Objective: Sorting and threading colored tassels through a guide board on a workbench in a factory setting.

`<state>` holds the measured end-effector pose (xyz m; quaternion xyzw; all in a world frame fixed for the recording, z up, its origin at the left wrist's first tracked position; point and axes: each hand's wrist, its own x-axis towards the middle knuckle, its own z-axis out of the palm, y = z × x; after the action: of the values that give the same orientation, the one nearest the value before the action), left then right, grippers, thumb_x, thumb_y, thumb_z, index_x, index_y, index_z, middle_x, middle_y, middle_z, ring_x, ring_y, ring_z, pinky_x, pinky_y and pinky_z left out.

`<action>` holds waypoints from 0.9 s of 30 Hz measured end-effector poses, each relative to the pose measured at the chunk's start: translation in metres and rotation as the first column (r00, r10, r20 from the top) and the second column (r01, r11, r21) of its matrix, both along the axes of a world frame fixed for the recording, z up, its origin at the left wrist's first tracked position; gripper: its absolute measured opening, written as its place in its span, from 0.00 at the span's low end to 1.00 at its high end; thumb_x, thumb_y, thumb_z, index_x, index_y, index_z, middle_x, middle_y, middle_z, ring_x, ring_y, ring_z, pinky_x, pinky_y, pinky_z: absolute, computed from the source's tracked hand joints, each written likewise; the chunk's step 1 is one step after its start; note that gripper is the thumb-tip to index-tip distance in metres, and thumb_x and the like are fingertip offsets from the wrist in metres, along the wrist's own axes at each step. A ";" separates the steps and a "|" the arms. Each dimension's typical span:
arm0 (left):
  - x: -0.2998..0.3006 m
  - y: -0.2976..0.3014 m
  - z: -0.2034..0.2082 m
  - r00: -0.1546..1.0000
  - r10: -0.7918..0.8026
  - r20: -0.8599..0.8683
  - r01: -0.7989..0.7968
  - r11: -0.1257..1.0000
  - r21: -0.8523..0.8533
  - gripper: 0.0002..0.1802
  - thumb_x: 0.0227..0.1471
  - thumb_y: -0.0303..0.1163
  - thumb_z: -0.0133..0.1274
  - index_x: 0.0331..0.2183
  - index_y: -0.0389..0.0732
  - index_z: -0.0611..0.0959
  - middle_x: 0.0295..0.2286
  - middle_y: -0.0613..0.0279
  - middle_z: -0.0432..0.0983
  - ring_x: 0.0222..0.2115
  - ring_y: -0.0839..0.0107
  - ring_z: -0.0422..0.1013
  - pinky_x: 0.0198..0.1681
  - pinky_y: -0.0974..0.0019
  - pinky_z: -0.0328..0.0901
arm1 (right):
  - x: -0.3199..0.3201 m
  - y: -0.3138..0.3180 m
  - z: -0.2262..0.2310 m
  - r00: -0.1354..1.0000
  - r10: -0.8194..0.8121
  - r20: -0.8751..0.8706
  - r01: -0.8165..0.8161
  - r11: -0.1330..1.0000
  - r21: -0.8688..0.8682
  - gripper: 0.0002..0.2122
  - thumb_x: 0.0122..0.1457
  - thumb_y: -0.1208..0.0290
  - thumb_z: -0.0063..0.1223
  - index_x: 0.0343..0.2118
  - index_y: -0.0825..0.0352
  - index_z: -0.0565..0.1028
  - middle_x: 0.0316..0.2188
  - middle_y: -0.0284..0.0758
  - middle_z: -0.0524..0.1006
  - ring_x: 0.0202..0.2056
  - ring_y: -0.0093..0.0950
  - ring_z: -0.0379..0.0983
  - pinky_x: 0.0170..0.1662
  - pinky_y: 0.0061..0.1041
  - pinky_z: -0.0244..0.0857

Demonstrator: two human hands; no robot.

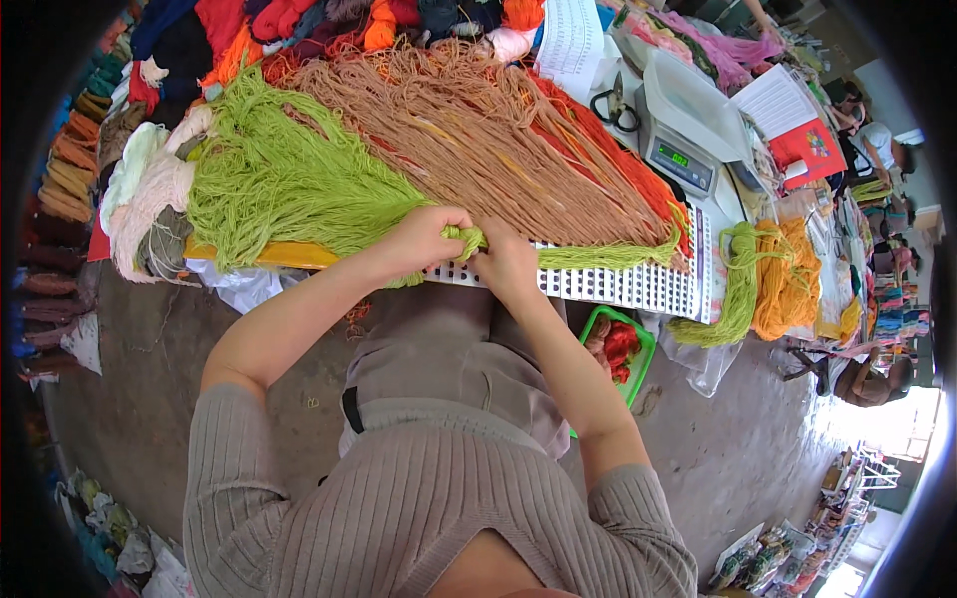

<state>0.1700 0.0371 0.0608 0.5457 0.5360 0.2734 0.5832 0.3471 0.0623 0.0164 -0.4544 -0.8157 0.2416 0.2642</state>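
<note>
We are pinching the lime-green yarn (289, 184) at the bench (279, 256) edge: left hand (424, 239) clenched on the gathered strand, right hand (506, 261) gripping it beside (keeping it taut), over the white grid card (618, 286).

Lime-green yarn (279, 179), tan yarn (469, 140), orange skein (788, 279), a green basket (638, 349) holding perhaps red yarn.

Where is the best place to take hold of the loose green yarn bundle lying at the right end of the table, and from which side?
Grip the green yarn bundle at its upper looped end, probably from its left side. There the strands gather tightly, while the orange bundle lies against its right side and the lower tail spreads loose.
</note>
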 end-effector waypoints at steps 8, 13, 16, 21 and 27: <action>-0.006 -0.003 -0.015 0.944 0.127 -0.304 0.048 0.861 0.507 0.09 0.50 0.29 0.53 0.35 0.37 0.80 0.21 0.59 0.74 0.23 0.69 0.71 0.28 0.64 0.64 | -0.002 0.002 -0.009 0.994 -0.099 0.041 0.104 0.987 -0.124 0.14 0.48 0.66 0.57 0.39 0.59 0.76 0.36 0.37 0.77 0.37 0.42 0.75 0.38 0.39 0.67; -0.025 -0.007 0.014 0.929 0.193 0.315 -0.124 0.966 -0.227 0.09 0.54 0.35 0.54 0.28 0.39 0.79 0.14 0.76 0.63 0.09 0.85 0.55 0.11 0.76 0.46 | -0.003 0.003 0.005 0.981 0.009 0.192 0.013 0.994 -0.113 0.15 0.49 0.60 0.58 0.41 0.54 0.77 0.34 0.35 0.75 0.35 0.41 0.75 0.37 0.40 0.67; -0.050 -0.020 0.037 0.735 0.371 0.568 -0.161 0.909 -0.385 0.09 0.56 0.36 0.54 0.29 0.42 0.79 0.13 0.79 0.57 0.08 0.88 0.48 0.10 0.78 0.38 | -0.006 0.002 0.008 0.986 0.010 0.167 0.005 0.996 -0.088 0.13 0.50 0.60 0.58 0.39 0.55 0.77 0.33 0.35 0.75 0.35 0.41 0.75 0.36 0.40 0.67; -0.130 -0.036 0.082 0.503 0.560 0.659 -0.508 0.808 -0.299 0.11 0.56 0.39 0.54 0.34 0.42 0.79 0.14 0.80 0.56 0.09 0.88 0.47 0.10 0.79 0.37 | -0.006 -0.003 -0.006 0.988 -0.006 0.156 0.009 1.000 -0.014 0.09 0.52 0.60 0.56 0.33 0.57 0.75 0.32 0.37 0.75 0.32 0.41 0.75 0.33 0.43 0.68; -0.179 -0.039 0.051 0.384 0.895 -0.227 -0.499 0.408 0.765 0.18 0.56 0.43 0.55 0.42 0.39 0.83 0.33 0.62 0.80 0.32 0.74 0.74 0.38 0.70 0.66 | -0.003 -0.014 -0.019 0.976 -0.209 -0.056 0.202 0.974 -0.102 0.08 0.52 0.70 0.55 0.32 0.66 0.70 0.28 0.45 0.76 0.31 0.46 0.74 0.34 0.40 0.67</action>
<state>-0.0093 -0.0021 0.1120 0.4475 0.7663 0.4609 -0.0123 0.3446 0.0480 -0.0030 -0.5403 -0.7424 0.2669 0.2927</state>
